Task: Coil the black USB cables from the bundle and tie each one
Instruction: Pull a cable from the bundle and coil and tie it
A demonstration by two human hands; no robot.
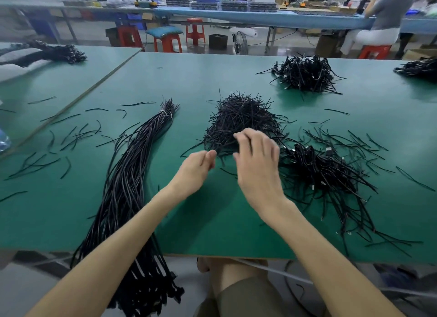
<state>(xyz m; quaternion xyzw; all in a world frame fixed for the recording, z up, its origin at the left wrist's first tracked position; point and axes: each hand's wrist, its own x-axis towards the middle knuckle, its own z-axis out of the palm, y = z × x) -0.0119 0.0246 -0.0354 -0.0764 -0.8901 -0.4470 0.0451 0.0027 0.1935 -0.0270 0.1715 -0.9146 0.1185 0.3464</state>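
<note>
A long bundle of black USB cables [128, 186] lies on the green table [201, 222], bound near its far end and hanging over the front edge at the left. A heap of short black twist ties [238, 118] sits in the middle. My right hand [256, 165] hovers at the near edge of that heap, fingers spread and curled, with nothing visibly held. My left hand [196, 170] is just left of it, fingertips pinched together at the heap's edge; whether a tie is between them cannot be seen. Coiled cables [321, 172] are piled to the right.
Another pile of coiled cables [305, 73] lies at the far right, one more [418, 67] at the right edge. Loose ties [59, 146] are scattered on the left. A second table [47, 80] adjoins at left. A person [383, 18] sits at a far bench; red stools [168, 42] stand behind.
</note>
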